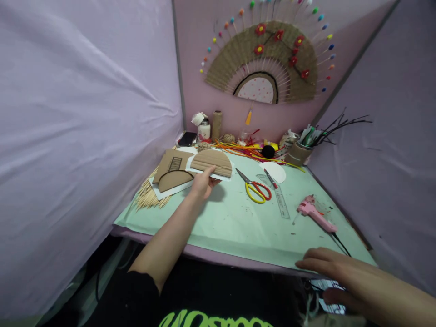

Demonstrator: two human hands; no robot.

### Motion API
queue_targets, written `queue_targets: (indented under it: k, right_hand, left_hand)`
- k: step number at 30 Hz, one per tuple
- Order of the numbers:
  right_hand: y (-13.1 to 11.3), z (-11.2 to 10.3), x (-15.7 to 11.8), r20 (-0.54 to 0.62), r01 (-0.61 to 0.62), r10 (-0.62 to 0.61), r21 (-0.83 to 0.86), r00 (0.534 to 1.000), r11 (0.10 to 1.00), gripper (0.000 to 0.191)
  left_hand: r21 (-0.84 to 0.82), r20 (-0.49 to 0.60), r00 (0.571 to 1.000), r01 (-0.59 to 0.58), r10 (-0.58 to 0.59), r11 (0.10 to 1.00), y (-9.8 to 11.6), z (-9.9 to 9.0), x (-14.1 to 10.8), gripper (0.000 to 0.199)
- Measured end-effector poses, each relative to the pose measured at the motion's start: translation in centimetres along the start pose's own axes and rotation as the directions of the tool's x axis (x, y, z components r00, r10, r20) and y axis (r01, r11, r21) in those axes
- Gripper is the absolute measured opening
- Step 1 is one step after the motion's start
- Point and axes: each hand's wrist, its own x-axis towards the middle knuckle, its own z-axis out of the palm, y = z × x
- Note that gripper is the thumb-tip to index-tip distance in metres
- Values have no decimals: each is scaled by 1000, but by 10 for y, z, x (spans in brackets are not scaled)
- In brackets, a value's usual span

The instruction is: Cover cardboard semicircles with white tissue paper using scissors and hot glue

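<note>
Even, soft light, no hard glare; pale purple walls tint the scene. Faint shadow under left hand [203,182] on green mat [238,222]. Wide-angle bend strong at edges, wall seams bowed. Right hand [335,277] near lower edge slightly blurred; centre reasonably sharp

The fan-shaped woven wall piece with red flowers [269,63] loses the tips of its bead-headed sticks at the top edge. The left hand [203,182] covers the lower edge of the half-round corrugated cardboard piece [213,162], so its grip there cannot be made out. The right hand [335,268] is blurred, its forearm cut off by the lower right corner, and hides part of the pale green bench [238,227] edge.
</note>
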Motion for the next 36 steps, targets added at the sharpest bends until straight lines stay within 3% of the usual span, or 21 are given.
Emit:
queue_targets:
  k: [5, 7, 10, 14, 18, 22, 24, 25, 26, 28, 30, 31, 33, 35, 36]
  right_hand:
    - [1, -28, -70, -256, 6, 1, 24, 967, 1000, 46]
    - [-6, -27, -75, -335, 44, -28, 40, 942, 998, 49]
    - [-20, -6, -55, -375, 151, -134, 16, 917, 988, 45]
    - [-35, 25, -21, -417, 218, -197, 4, 887, 976, 40]
    - [-40, 35, -9, -461, 188, -166, 4, 872, 982, 40]
    - [-42, 46, -13, -365, 185, -162, 30, 917, 982, 35]
    - [-42, 54, -18, -302, 187, -165, 44, 939, 981, 34]
    - [-42, 57, -20, -280, 191, -171, 45, 945, 981, 34]
    - [-42, 60, -23, -264, 195, -178, 42, 948, 980, 34]
    - [-41, 63, -27, -254, 206, -189, 40, 948, 978, 33]
    - [-41, 64, -30, -280, 222, -200, 50, 939, 974, 32]
    - [-40, 63, -31, -302, 231, -203, 60, 932, 971, 31]
    - [-40, 63, -31, -337, 244, -202, 89, 919, 966, 32]
    - [-41, 62, -31, -340, 246, -191, 125, 921, 961, 31]
    - [-41, 62, -31, -335, 243, -184, 142, 924, 959, 29]
  left_hand:
    - [-50, 6, 989, 145, -145, 988, -58, 21, -62, 21]
    - [-57, -11, 976, 216, -217, 975, -75, 18, -82, 18]
    - [-70, -31, 965, 258, -261, 964, -85, 7, -97, 17]
    - [-56, -47, 980, 189, -191, 980, -75, 0, -93, 12]
    - [-77, 69, 985, 162, -157, 984, -61, -2, -85, 15]
    - [-20, 202, 909, 376, -365, 926, -51, -26, -88, 12]
    - [31, 188, 862, 474, -471, 880, -42, -43, -95, 19]
    - [57, 168, 860, 480, -482, 876, -36, -51, -100, 22]
    - [97, 145, 864, 472, -482, 876, -30, -59, -105, 26]
    - [220, 55, 920, 367, -387, 904, -17, -73, -114, 38]
    - [462, -45, 990, 137, -131, 876, -6, -84, -121, 53]
    - [623, -22, 999, -21, 45, 782, -2, -88, -124, 58]
    - [864, 206, 932, -317, 300, 392, 2, -94, -125, 58]
    - [864, 487, 828, -503, 276, -15, -1, -95, -123, 46]
    - [813, 583, 787, -565, 202, -144, -5, -94, -120, 38]
